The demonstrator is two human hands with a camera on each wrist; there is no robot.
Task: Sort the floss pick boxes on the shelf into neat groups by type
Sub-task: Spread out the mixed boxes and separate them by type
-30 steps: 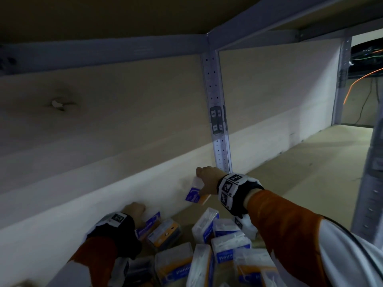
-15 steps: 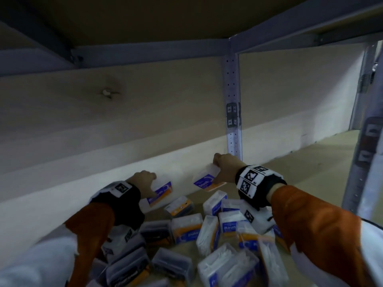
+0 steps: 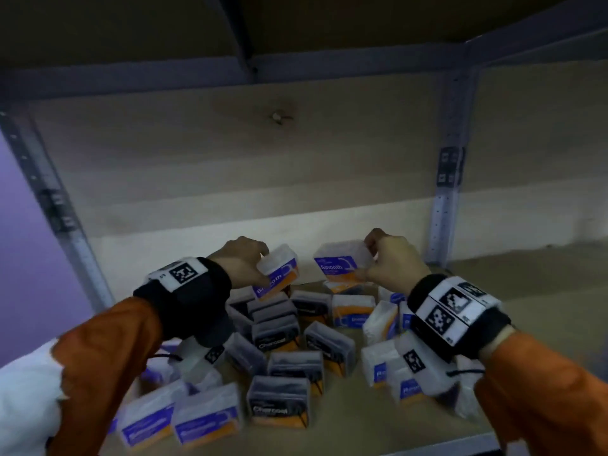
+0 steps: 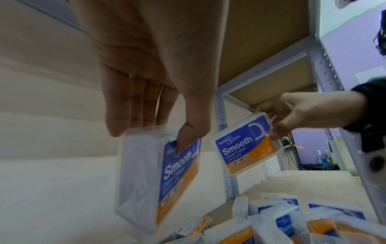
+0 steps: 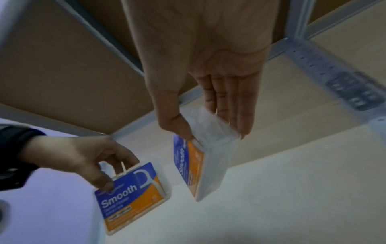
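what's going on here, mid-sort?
Yes, mid-sort. The left hand pinches one Smooth box and the right hand pinches a second Smooth box, both lifted near the back wall of the shelf. Below them the pile is unsorted: dark Charcoal boxes sit in the middle, with white blue-and-orange boxes mixed around them, several tipped on their sides. No neat group shows yet.
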